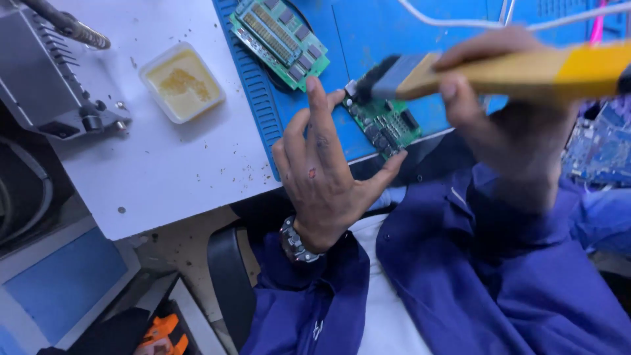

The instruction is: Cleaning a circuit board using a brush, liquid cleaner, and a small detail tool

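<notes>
The small board [384, 125], a green circuit board with dark chips, lies at the near edge of the blue mat [381, 39], just right of the frame's centre, with its long axis running from upper left to lower right. The left hand [325, 164] sits directly on its lower-left side: fingers spread wide apart and pointing up the frame, the index fingertip near the board's upper-left corner and the thumb stretched out to the right so that its tip touches the board's lower corner. The hand grips nothing; it looks to steady the board by its edges, though whether the fingertips press the upper corner is hard to tell. A watch [296, 242] shows on that wrist.

The right hand [506, 125] comes in from the right of the frame, above and to the right of the board, fingers clamped round the yellow handle of a brush [499, 72]. The brush lies almost level across the upper right, its dark bristles pointing left and hanging just at the board's upper-left end. The left hand is the nearer to the board.

A larger green board [279, 39] lies on the mat at upper centre. On the white surface [177, 171], upper left, stands a tub [182, 82] of yellowish paste.
</notes>
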